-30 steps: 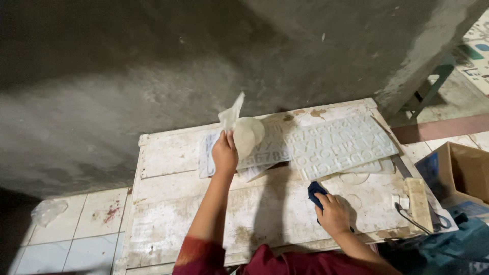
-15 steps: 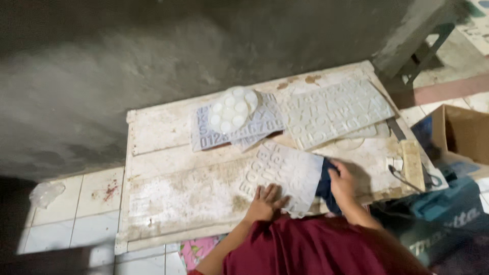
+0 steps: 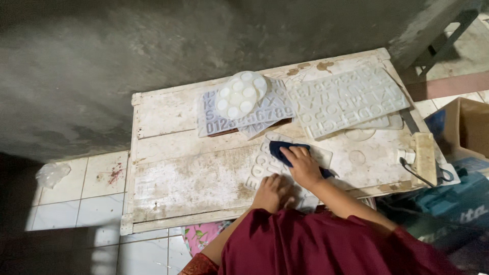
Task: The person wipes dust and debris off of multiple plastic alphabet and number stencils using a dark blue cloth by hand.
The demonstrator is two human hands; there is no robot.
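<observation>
Pressing one dark blue cloth (image 3: 285, 152) flat, right hand (image 3: 304, 167) rubs one white letter mould (image 3: 265, 165); left hand (image 3: 273, 192) beside it lies spread on the same mould; three more moulds beyond.

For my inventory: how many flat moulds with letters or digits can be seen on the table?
3 clearly: one under both hands, one beneath the round mould, one at the far right. Further sheets seem hidden under these stacks.

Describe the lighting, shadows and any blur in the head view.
Head view: uneven light, brightest on the white table and the letter mould that the left hand presses flat while the right hand holds a dark blue cloth on it; the concrete wall falls into deep shadow toward the corners; the maroon sleeve at the bottom is soft and smeared; no glare.
</observation>
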